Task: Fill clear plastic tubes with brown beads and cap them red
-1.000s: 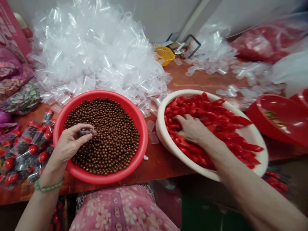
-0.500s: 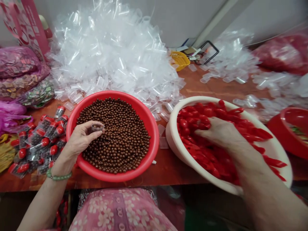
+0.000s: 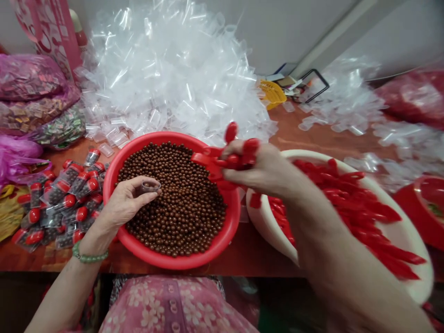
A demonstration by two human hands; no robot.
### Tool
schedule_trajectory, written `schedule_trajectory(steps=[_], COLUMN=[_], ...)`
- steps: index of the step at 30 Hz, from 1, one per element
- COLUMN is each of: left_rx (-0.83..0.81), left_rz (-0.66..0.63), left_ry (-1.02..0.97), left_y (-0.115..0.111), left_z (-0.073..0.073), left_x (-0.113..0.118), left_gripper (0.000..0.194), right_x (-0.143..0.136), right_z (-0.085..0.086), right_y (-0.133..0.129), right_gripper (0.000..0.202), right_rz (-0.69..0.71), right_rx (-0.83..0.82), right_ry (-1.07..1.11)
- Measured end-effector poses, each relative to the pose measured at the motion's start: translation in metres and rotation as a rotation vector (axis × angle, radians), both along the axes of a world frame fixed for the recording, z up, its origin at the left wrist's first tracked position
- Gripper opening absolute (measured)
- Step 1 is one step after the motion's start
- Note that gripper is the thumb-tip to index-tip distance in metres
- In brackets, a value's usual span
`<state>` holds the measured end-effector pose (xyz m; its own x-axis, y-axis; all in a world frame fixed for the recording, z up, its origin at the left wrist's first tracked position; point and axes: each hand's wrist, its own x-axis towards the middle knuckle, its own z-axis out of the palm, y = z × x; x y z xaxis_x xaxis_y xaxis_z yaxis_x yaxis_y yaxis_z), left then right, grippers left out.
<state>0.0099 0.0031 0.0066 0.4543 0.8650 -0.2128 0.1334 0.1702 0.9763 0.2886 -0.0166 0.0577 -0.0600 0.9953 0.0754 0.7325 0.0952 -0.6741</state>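
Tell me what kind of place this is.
Probably a small hand-packing workbench for sweets. A red basin holds small brown balls, a white basin holds red plastic caps, clear plastic tubes are heaped behind, and filled, capped tubes lie to the left.

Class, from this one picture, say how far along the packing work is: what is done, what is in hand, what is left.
Done: a heap of filled, red-capped tubes lies left of the red basin. In hand: the left hand holds a small clear tube over the brown balls; the right hand grips several red caps. Left: a big pile of empty clear tubes and many caps in the white basin.
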Motion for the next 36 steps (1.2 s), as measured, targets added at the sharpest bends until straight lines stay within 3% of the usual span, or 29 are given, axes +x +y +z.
schedule_trajectory(steps=[5, 11, 15, 19, 21, 24, 27, 32, 36], left_rx=[-0.008, -0.017, -0.043, -0.057, -0.049, -0.040, -0.019, 0.078, 0.064], left_rz=[-0.012, -0.032, -0.029, 0.018, 0.045, 0.076, 0.096, 0.110, 0.067], left_ry=[-0.014, -0.065, -0.097, -0.105, -0.112, -0.142, -0.131, 0.019, 0.001], left_y=[-0.002, 0.000, 0.000, -0.001, -0.002, -0.007, -0.011, -0.012, -0.012], left_z=[0.000, -0.003, -0.003, -0.003, -0.003, -0.002, 0.001, 0.003, 0.001], left_x=[0.000, -0.001, -0.001, 0.001, 0.004, 0.009, 0.013, 0.012, 0.009], left_gripper=[0.023, 0.022, 0.021, 0.021, 0.021, 0.021, 0.023, 0.021, 0.020], right_x=[-0.019, -0.013, -0.020, -0.033, -0.040, -0.055, -0.069, -0.081, -0.079], right_z=[-0.044, -0.066, -0.062, -0.041, -0.029, -0.021, -0.025, -0.030, -0.028], right_y=[0.040, 0.037, 0.030, 0.023, 0.018, 0.012, 0.008, 0.003, -0.001], right_gripper=[0.016, 0.028, 0.037, 0.030, 0.025, 0.019, 0.023, 0.025, 0.019], right_rz=[0.185, 0.203, 0.201, 0.124, 0.107, 0.210, 0.386, 0.524, 0.576], right_rx=[-0.082, -0.078, -0.016, 0.153, 0.131, -0.045, -0.140, -0.100, -0.103], right_ry=[-0.094, -0.124, -0.169, -0.203, -0.142, -0.088, -0.109, -0.043, -0.046])
